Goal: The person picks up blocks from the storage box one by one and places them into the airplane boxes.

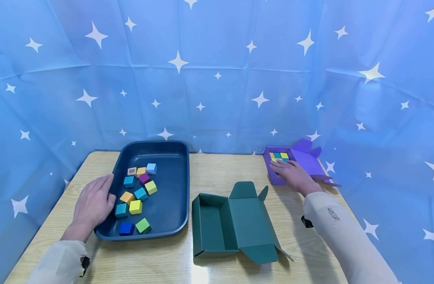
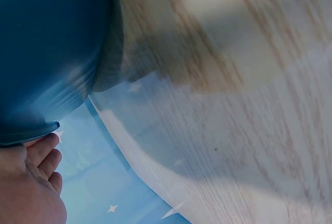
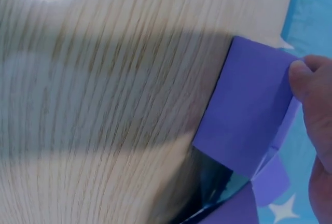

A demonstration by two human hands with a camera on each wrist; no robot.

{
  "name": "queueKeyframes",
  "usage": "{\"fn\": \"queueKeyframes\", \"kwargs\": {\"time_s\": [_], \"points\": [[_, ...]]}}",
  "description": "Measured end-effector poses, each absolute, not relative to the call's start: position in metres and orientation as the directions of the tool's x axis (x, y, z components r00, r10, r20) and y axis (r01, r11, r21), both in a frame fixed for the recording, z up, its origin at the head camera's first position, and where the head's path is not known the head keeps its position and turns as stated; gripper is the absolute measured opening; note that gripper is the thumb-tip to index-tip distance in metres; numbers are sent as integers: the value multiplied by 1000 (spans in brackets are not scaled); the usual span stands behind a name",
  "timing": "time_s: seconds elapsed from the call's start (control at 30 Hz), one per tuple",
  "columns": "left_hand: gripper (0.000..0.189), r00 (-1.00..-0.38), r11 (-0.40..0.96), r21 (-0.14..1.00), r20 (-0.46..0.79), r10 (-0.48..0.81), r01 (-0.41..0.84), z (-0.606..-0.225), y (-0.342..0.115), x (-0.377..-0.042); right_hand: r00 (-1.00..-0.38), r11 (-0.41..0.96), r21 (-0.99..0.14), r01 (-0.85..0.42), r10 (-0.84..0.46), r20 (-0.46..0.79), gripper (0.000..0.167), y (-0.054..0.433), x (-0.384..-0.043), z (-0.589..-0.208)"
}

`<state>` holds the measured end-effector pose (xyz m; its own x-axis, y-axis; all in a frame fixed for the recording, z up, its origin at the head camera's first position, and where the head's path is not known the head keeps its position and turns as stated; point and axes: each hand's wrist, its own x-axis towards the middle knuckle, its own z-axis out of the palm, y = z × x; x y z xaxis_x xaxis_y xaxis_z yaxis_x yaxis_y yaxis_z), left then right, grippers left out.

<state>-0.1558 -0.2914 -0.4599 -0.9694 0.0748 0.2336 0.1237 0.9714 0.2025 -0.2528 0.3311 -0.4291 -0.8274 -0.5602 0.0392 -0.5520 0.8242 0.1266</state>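
Observation:
My left hand grips the left rim of a dark blue tray. Its fingers curl against the outer rim in the left wrist view. Loose coloured blocks lie in the tray, among them a blue block, a green block and a wooden block marked B. Over the purple box at the back right is my right hand, its fingers above the packed blocks. In the right wrist view the thumb touches the box edge. Anything under the fingertips is hidden.
A dark green box stands on the wooden table right of the tray, its lid folded open to the right. The purple lid also lies folded open. A blue star-printed cloth hangs behind the table.

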Motion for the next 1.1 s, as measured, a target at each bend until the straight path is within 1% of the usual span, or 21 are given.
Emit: {"fn": "queueKeyframes", "kwargs": {"time_s": [0.13,0.33,0.43,0.57,0.63,0.73,0.8,0.87,0.97,1.03,1.1], "points": [[60,-969,971,202,233,81,130,-459,-290,-157,-831,832,91,-547,-552,59,50,324,-251,-428],[60,-967,970,200,237,90,139,-459,-289,-158,-835,839,46,-542,-544,90,50,301,-251,-418],[60,-967,970,201,239,89,138,-459,-288,-158,-828,834,18,-552,-551,104,51,285,-250,-411],[60,-970,971,201,229,81,129,-458,-288,-157,-808,813,-12,-582,-576,123,49,249,-241,-400],[61,-972,972,200,220,76,122,-458,-288,-156,-783,789,-14,-614,-606,138,49,227,-232,-395],[61,-974,973,201,216,71,116,-457,-289,-155,-716,725,-4,-689,-679,161,48,194,-213,-388],[61,-974,972,203,216,70,115,-457,-289,-155,-658,668,18,-744,-737,152,49,173,-198,-384],[62,-974,972,206,215,69,114,-457,-289,-155,-607,613,37,-789,-787,113,49,155,-181,-383],[62,-977,972,208,202,64,107,-456,-289,-155,-549,549,62,-833,-836,31,51,136,-159,-384],[62,-979,973,208,194,59,100,-455,-289,-155,-533,531,69,-844,-846,-16,53,128,-146,-385],[63,-981,974,206,188,56,95,-455,-289,-155,-523,520,68,-851,-851,-38,54,124,-137,-387]]}}
